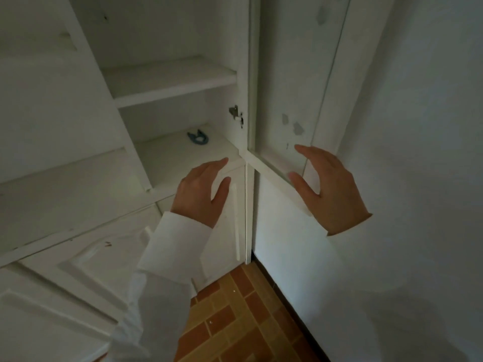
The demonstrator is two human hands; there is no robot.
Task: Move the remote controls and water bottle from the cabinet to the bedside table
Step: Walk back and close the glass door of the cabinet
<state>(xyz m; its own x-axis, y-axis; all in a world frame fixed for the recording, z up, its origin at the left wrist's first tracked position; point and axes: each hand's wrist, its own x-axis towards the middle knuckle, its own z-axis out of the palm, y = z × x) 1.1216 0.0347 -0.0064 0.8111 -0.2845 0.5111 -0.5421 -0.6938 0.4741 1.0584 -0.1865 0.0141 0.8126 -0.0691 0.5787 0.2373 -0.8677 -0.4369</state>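
A white cabinet (pixel 180 82) stands open in front of me, its glass-panelled door (pixel 274 158) swung out to the right. My left hand (pixel 201 189) hovers with straight fingers before the lower shelf's front edge and holds nothing. My right hand (pixel 332 186) is spread wide just in front of the door's lower frame, also holding nothing. No remote controls or water bottle appear on the two shelves I can see. The bedside table is out of view.
A small blue object (pixel 197 138) lies at the back of the lower shelf (pixel 170 158). A metal hinge (pixel 236 114) sits on the cabinet's right wall. White lower doors with a long handle (pixel 235 220) are below. Brick-patterned floor (pixel 235 322) and a white wall (pixel 405 152) lie to the right.
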